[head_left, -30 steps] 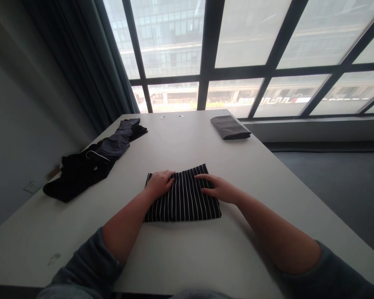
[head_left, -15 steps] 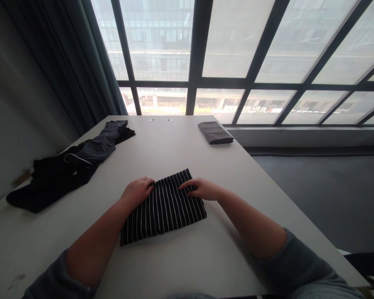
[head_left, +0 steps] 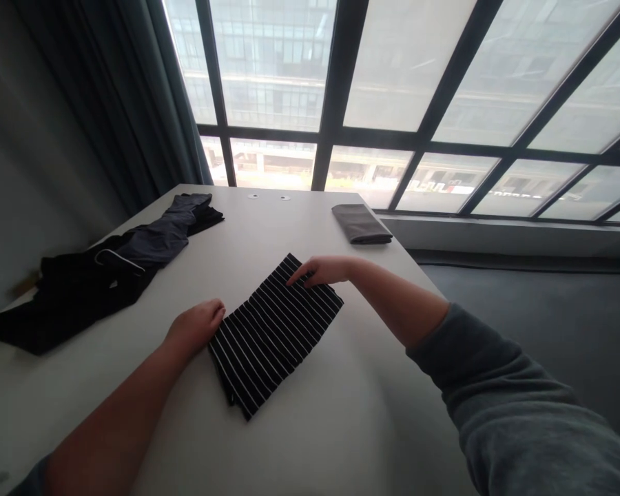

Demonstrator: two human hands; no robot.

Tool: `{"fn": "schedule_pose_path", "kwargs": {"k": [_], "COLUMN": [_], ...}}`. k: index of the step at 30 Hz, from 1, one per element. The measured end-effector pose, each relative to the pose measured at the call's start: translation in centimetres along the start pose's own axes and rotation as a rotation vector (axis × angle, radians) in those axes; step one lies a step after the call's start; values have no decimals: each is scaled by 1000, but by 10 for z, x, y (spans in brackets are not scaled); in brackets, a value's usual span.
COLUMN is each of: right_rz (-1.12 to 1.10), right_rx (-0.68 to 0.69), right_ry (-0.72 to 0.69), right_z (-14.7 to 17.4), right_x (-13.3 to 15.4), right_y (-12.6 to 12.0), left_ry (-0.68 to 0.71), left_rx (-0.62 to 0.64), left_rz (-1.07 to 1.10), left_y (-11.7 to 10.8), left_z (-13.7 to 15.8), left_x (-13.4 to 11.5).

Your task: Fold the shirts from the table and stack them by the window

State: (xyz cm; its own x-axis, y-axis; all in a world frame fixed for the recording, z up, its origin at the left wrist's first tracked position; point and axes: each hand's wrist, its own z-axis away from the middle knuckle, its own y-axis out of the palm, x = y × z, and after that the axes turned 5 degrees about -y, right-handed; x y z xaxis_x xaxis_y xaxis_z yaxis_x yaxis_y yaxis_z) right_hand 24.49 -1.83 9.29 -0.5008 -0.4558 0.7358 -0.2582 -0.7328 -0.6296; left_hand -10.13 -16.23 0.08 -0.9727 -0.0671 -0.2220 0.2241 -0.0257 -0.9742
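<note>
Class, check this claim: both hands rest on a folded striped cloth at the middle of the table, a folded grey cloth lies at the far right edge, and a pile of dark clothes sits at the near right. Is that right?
Not quite. The pile of dark clothes lies at the left side of the table, as the head view shows. The rest holds: left hand and right hand rest on the striped cloth, and the folded grey cloth lies at the far right edge.

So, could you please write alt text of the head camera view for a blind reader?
Two bare hands rest on a folded black-and-white striped cloth lying askew on a white table: left hand at its near-left edge, right hand at its far corner. Dark clothes lie left, a folded grey cloth beyond.
</note>
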Motion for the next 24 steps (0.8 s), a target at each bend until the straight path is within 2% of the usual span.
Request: {"fn": "schedule_pose_path", "kwargs": {"k": [4, 8, 13, 17, 20, 22, 24], "right_rz": [14, 9, -72, -292, -381, -383, -376], "right_rx": [11, -133, -565, -976, -1297, -1458, -1547], "right_ry": [7, 20, -49, -91, -56, 32, 161], "right_z": [-12, -22, -26, -14, -4, 1, 3], "right_x": [15, 20, -5, -49, -100, -141, -185], "right_y": [-40, -97, -186, -244, -259, -250, -228], "left_ry": [-101, -129, -129, -134, -150, -166, -177], "left_rx": [-56, -78, -81, -104, -109, -106, -105], "left_rz": [34, 69, 114, 129, 138, 146, 150], "left_y": [-1, 1, 8, 11, 12, 12, 12], "left_z": [-3, -6, -9, -11, -11, -12, -12], "left_x": [5, 11, 15, 17, 17, 16, 15]}}
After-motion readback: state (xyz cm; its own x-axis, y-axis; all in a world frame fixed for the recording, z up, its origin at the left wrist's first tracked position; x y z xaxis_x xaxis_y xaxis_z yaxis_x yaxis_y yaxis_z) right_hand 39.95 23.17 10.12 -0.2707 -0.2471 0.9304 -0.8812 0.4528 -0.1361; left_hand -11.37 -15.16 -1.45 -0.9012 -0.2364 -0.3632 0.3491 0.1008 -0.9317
